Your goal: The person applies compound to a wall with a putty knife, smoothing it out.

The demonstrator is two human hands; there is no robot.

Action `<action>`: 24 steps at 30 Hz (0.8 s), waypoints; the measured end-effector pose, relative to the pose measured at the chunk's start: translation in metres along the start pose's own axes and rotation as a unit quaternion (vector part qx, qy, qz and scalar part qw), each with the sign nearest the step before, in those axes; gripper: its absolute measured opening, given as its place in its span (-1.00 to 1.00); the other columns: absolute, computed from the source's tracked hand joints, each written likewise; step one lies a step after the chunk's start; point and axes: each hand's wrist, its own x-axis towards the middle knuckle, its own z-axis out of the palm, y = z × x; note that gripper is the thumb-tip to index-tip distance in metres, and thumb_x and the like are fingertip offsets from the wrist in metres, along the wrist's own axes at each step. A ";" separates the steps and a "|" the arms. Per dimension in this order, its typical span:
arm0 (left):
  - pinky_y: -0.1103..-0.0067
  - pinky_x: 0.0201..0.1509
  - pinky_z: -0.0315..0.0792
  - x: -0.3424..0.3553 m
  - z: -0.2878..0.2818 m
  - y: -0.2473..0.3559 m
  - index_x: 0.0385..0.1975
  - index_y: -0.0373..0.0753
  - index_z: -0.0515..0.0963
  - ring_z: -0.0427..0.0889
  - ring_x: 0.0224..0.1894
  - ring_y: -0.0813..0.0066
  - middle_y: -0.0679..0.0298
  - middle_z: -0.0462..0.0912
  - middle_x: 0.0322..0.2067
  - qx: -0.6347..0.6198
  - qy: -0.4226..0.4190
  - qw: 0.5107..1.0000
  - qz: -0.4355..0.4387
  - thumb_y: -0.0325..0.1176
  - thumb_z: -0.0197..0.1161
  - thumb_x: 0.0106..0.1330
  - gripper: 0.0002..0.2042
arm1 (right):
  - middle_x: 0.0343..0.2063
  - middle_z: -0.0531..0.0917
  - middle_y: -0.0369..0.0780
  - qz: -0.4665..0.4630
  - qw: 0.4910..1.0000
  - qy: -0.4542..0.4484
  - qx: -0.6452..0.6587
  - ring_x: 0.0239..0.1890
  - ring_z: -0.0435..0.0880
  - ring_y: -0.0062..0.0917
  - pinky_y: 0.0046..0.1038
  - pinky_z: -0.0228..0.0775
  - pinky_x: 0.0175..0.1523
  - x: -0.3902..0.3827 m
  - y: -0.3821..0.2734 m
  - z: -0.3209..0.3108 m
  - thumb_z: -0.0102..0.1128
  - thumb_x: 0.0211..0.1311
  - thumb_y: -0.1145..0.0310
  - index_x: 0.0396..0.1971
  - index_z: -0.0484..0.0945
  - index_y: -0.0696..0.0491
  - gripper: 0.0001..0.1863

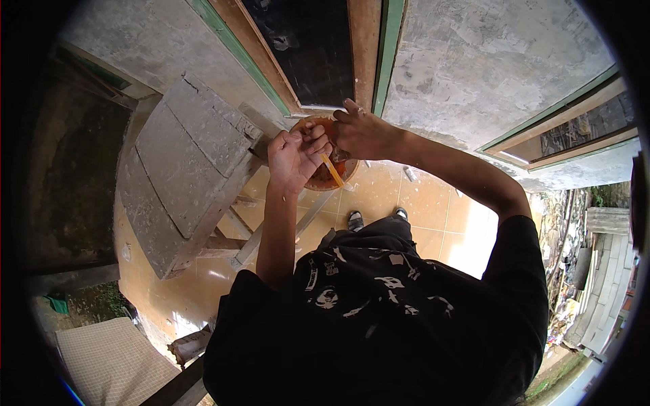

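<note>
My left hand (pixel 298 157), palm turned up and fingers curled, holds a slim yellow tool (pixel 332 172). The tool's lower end slants down to the right; its exact kind is too small to make out. Close beside it, my right hand (pixel 363 135) is bent with fingers curled in toward the left fingertips. One finger of it sticks up, and whatever lies in its grip is hidden. Below both hands is a round orange basin (pixel 322 181) with a pale rim, partly covered by them. What the basin contains is hard to see.
At left stands a grey-smeared wooden bench or table (pixel 179 162) on wooden legs. Ahead is a wood-framed dark pane (pixel 305 54) with green trim, set in a grey plastered wall (pixel 487 68). Tiled floor (pixel 426 196) lies underfoot. A checked cloth (pixel 115 362) is at lower left.
</note>
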 end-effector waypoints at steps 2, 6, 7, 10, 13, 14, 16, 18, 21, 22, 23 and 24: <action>0.58 -0.24 0.15 0.000 0.005 0.000 -0.30 -0.26 0.22 0.10 -0.52 0.55 0.32 0.11 -0.50 0.006 0.012 1.000 0.004 -0.32 0.00 0.00 -0.73 | -0.49 0.58 -0.35 0.023 0.992 0.122 -0.039 -0.23 0.50 -0.52 -0.35 0.10 0.09 -0.006 0.004 0.004 0.29 -0.08 0.10 -0.50 0.64 -0.01 -0.74; 0.59 -0.27 0.14 0.000 0.011 -0.001 -0.31 -0.25 0.22 0.10 -0.52 0.57 0.33 0.11 -0.50 0.022 -0.003 1.000 -0.003 -0.32 0.01 0.00 -0.73 | -0.48 0.55 -0.35 0.043 0.982 0.181 0.026 -0.23 0.44 -0.54 -0.38 0.12 0.05 -0.017 0.011 0.012 0.32 -0.09 0.08 -0.44 0.66 -0.01 -0.70; 0.59 -0.27 0.14 0.001 0.011 -0.002 -0.31 -0.25 0.22 0.10 -0.52 0.57 0.33 0.11 -0.50 0.021 -0.004 1.000 -0.004 -0.32 0.01 0.00 -0.73 | -0.48 0.55 -0.35 0.069 0.978 0.189 0.051 -0.22 0.42 -0.55 -0.38 0.12 0.05 -0.019 0.010 0.015 0.32 -0.08 0.07 -0.42 0.66 -0.01 -0.69; 0.60 -0.29 0.12 0.002 0.010 -0.001 -0.32 -0.25 0.22 0.10 -0.52 0.58 0.34 0.10 -0.51 0.006 -0.012 1.000 -0.011 -0.33 0.02 -0.01 -0.73 | -0.48 0.55 -0.35 0.104 0.970 0.202 0.087 -0.20 0.41 -0.55 -0.39 0.12 0.05 -0.031 0.006 0.019 0.33 -0.07 0.05 -0.40 0.66 -0.01 -0.67; 0.60 -0.31 0.11 0.002 0.007 0.000 -0.33 -0.25 0.22 0.10 -0.53 0.58 0.35 0.10 -0.51 0.014 -0.011 1.000 -0.014 -0.33 0.04 -0.01 -0.73 | -0.48 0.55 -0.35 0.127 0.967 0.204 0.090 -0.21 0.40 -0.54 -0.40 0.12 0.05 -0.036 -0.002 0.018 0.33 -0.07 0.03 -0.41 0.65 -0.01 -0.66; 0.58 -0.27 0.14 0.003 0.004 0.001 -0.32 -0.23 0.23 0.10 -0.52 0.56 0.34 0.10 -0.50 0.009 -0.032 0.999 -0.019 -0.30 0.01 0.03 -0.75 | -0.48 0.55 -0.35 0.143 0.966 0.201 0.080 -0.21 0.40 -0.54 -0.40 0.12 0.05 -0.038 -0.003 0.018 0.33 -0.06 0.02 -0.41 0.65 -0.01 -0.65; 0.56 -0.23 0.16 0.005 0.000 0.003 -0.31 -0.21 0.24 0.10 -0.52 0.55 0.34 0.11 -0.50 0.005 -0.052 0.998 -0.025 -0.27 -0.01 0.08 -0.77 | -0.49 0.54 -0.35 0.124 0.967 0.213 0.057 -0.22 0.40 -0.55 -0.40 0.12 0.04 -0.035 -0.005 0.026 0.32 -0.06 0.01 -0.41 0.65 -0.01 -0.65; 0.56 -0.24 0.14 0.007 -0.001 0.004 -0.32 -0.21 0.24 0.09 -0.51 0.54 0.34 0.10 -0.50 -0.010 -0.055 0.998 -0.030 -0.27 0.00 0.06 -0.76 | -0.50 0.54 -0.35 0.105 0.968 0.226 0.035 -0.23 0.39 -0.55 -0.40 0.12 0.03 -0.037 -0.006 0.030 0.32 -0.06 0.01 -0.42 0.65 -0.01 -0.65; 0.56 -0.24 0.14 0.004 0.004 0.006 -0.33 -0.21 0.24 0.09 -0.52 0.54 0.34 0.10 -0.50 -0.008 -0.046 0.999 -0.028 -0.28 0.01 0.04 -0.76 | -0.52 0.53 -0.35 0.118 0.956 0.249 0.101 -0.24 0.38 -0.56 -0.40 0.12 0.01 -0.044 -0.002 0.014 0.30 -0.03 0.00 -0.45 0.64 0.00 -0.65; 0.56 -0.24 0.14 0.004 0.004 0.005 -0.33 -0.21 0.24 0.09 -0.52 0.54 0.34 0.10 -0.50 -0.007 -0.046 0.999 -0.027 -0.28 0.01 0.04 -0.76 | -0.50 0.56 -0.35 0.135 0.959 0.227 0.104 -0.23 0.40 -0.55 -0.41 0.11 0.03 -0.047 -0.004 0.012 0.27 -0.01 -0.01 -0.43 0.65 0.00 -0.64; 0.55 -0.24 0.15 0.004 0.003 0.004 -0.33 -0.21 0.24 0.09 -0.52 0.54 0.34 0.11 -0.50 -0.007 -0.042 0.999 -0.028 -0.28 0.00 0.04 -0.77 | -0.48 0.59 -0.35 0.151 0.961 0.205 0.106 -0.22 0.42 -0.55 -0.41 0.10 0.06 -0.048 -0.005 0.011 0.25 0.01 -0.02 -0.41 0.65 -0.01 -0.63; 0.55 -0.23 0.15 0.004 0.003 0.003 -0.33 -0.21 0.24 0.09 -0.52 0.54 0.34 0.11 -0.50 -0.007 -0.039 0.999 -0.030 -0.29 0.00 0.04 -0.77 | -0.48 0.59 -0.35 0.150 0.961 0.205 0.106 -0.22 0.42 -0.55 -0.41 0.10 0.06 -0.048 -0.004 0.014 0.25 0.01 -0.02 -0.41 0.65 -0.01 -0.63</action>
